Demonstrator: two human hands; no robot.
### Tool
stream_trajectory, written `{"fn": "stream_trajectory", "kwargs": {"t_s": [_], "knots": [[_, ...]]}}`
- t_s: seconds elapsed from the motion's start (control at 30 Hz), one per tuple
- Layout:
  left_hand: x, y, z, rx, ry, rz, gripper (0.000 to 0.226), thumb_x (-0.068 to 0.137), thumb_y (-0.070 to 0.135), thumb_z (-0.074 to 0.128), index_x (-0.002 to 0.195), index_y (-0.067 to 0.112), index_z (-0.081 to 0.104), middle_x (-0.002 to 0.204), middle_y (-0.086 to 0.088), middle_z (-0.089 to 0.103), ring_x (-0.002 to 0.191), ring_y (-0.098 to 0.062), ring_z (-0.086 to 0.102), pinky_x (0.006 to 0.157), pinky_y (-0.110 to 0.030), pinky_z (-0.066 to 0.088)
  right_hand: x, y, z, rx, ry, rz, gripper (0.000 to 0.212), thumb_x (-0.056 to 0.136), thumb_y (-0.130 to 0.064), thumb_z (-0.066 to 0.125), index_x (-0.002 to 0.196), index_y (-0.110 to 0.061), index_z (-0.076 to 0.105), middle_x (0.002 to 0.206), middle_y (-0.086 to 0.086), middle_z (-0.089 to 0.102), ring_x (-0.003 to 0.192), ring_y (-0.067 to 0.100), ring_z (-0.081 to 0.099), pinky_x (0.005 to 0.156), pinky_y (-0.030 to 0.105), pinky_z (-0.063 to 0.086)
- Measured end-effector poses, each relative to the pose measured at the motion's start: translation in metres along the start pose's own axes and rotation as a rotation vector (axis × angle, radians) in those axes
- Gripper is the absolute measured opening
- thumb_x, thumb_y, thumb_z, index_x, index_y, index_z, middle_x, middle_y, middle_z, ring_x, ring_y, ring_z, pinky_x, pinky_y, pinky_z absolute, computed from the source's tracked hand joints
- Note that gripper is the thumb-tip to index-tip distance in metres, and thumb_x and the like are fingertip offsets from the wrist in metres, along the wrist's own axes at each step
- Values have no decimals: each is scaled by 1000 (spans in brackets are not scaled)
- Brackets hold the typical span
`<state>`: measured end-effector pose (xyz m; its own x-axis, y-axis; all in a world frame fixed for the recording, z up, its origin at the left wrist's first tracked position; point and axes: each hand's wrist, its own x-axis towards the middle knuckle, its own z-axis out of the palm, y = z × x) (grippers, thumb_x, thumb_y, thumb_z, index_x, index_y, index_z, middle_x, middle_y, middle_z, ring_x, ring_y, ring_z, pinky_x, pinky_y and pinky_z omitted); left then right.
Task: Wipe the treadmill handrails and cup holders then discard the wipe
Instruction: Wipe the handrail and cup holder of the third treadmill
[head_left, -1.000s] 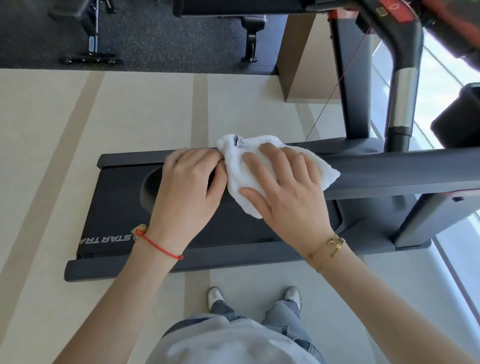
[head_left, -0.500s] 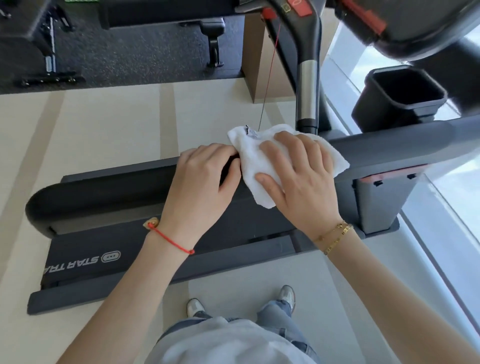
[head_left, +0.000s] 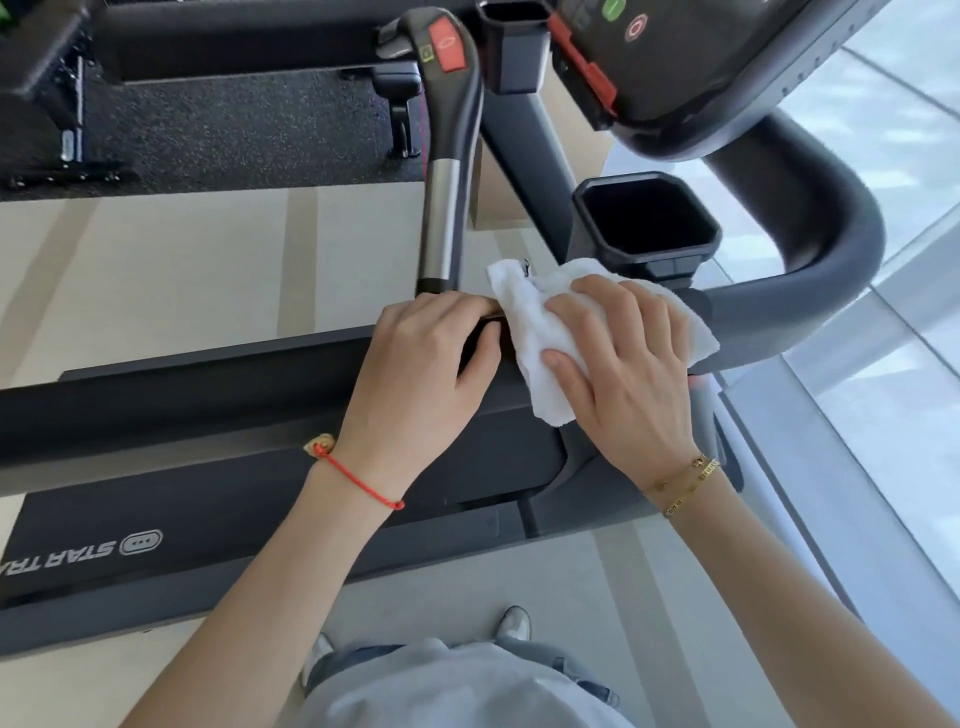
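A white wipe (head_left: 530, 322) is draped over the treadmill's near dark grey handrail (head_left: 218, 405). My right hand (head_left: 623, 374) lies on top of the wipe with fingers wrapped over it and the rail. My left hand (head_left: 421, 384) grips the same handrail just left of the wipe, thumb under the rail. A black cup holder (head_left: 647, 226) sits right behind the wipe; a second cup holder (head_left: 514, 31) stands further back beside the console. The rail curves away to the right (head_left: 810, 291).
An upright grip (head_left: 447, 156) with a red button and chrome sleeve rises just behind my left hand. The console (head_left: 691, 62) hangs at top right. The treadmill belt (head_left: 208, 509) lies below the rail. Gym equipment stands on black matting at top left. A window runs along the right.
Both hands and the wipe have slid rightward along the handrail towards its curved end near the cup holder. My head has moved closer to the console.
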<state>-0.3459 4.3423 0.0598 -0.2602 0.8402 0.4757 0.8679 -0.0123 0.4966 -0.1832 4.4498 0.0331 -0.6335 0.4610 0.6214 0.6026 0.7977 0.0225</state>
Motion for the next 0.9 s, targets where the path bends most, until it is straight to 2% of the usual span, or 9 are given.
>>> {"fn": "stream_trajectory", "kwargs": {"t_s": [0.13, 0.3, 0.47, 0.53, 0.63, 0.73, 0.8, 0.9], "knots": [[13, 28, 22, 3, 8, -14, 18, 98, 15, 53, 108, 12, 69, 103, 3, 71, 96, -17, 64, 91, -36, 46, -5, 39, -10, 51, 3, -12, 37, 102, -41, 35, 123, -18, 55, 131, 8, 53, 115, 32, 44, 100, 44, 32], [26, 47, 42, 18, 7, -65, 19, 98, 16, 53, 109, 8, 67, 100, -2, 69, 92, -22, 62, 86, -45, 50, -4, 66, -22, 194, 24, -46, 34, 100, -35, 38, 119, -15, 59, 127, 9, 54, 110, 32, 46, 94, 44, 36], [44, 54, 50, 15, 19, -130, 30, 100, 18, 51, 124, 8, 65, 120, -3, 68, 112, -20, 62, 100, -45, 48, 20, 101, -38, 280, 220, 87, 28, 102, -36, 36, 123, -22, 48, 128, 3, 49, 110, 26, 41, 100, 29, 25], [54, 54, 52, 26, 15, -150, 31, 101, 20, 51, 126, 9, 63, 122, -2, 67, 114, -20, 61, 102, -44, 47, 40, 115, -40, 233, 259, 156, 30, 102, -36, 39, 126, -21, 49, 131, 2, 46, 111, 26, 40, 99, 31, 27], [73, 52, 55, 48, -14, -179, 33, 101, 23, 50, 130, 10, 61, 126, -2, 65, 117, -21, 60, 103, -42, 45, 65, 133, -30, 115, 121, 252, 35, 103, -39, 40, 131, -19, 47, 131, 5, 46, 113, 28, 41, 97, 39, 29], [94, 47, 59, 72, -61, -204, 39, 102, 28, 48, 135, 11, 56, 132, -2, 62, 119, -22, 58, 102, -43, 45, 76, 148, -12, 80, -201, 325, 46, 100, -42, 42, 139, -17, 40, 131, 12, 45, 116, 36, 42, 94, 41, 29], [109, 44, 65, 92, -99, -215, 43, 102, 33, 46, 140, 12, 52, 136, -3, 59, 121, -22, 57, 102, -44, 45, 80, 158, -4, 211, -375, 391, 52, 97, -43, 44, 143, -21, 32, 134, 10, 43, 119, 34, 40, 87, 36, 27], [127, 38, 72, 114, -145, -226, 50, 102, 39, 44, 146, 14, 45, 139, -3, 56, 124, -21, 55, 103, -42, 44, 90, 169, 2, 439, -504, 418, 57, 97, -37, 49, 145, -21, 23, 139, 10, 38, 121, 30, 41, 91, 31, 28]]}}
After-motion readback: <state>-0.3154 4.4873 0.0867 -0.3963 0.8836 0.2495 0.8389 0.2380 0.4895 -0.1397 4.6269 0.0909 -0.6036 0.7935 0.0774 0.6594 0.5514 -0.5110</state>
